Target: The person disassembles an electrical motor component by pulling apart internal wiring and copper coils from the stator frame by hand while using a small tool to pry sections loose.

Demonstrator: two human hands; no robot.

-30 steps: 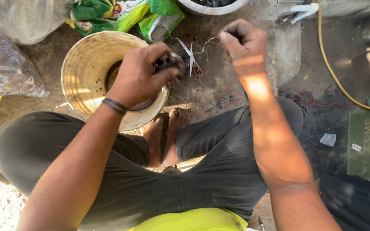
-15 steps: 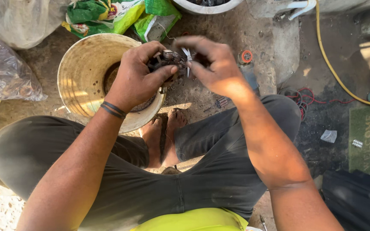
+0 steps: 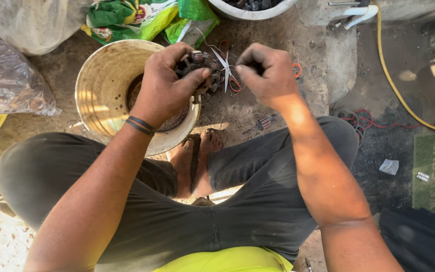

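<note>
Head view, person squatting on dirt floor. Near: dark trousers, bare feet (image 3: 197, 161) together at centre. Mid: left hand (image 3: 164, 85) w/ wrist bands grasps a small dark motor part (image 3: 197, 65) above the right rim of a worn bucket (image 3: 101, 90). Right hand (image 3: 268, 73), just right of the part, is clenched, seemingly pinching thin wire; can't tell for sure. Scissors (image 3: 230, 75) lie on the ground between the hands. Far: green bags (image 3: 127, 20), white basin (image 3: 252, 9); yellow hose (image 3: 393, 85) far right. Judged progress: wire pulling underway; windings apparently remain on the part.
</note>
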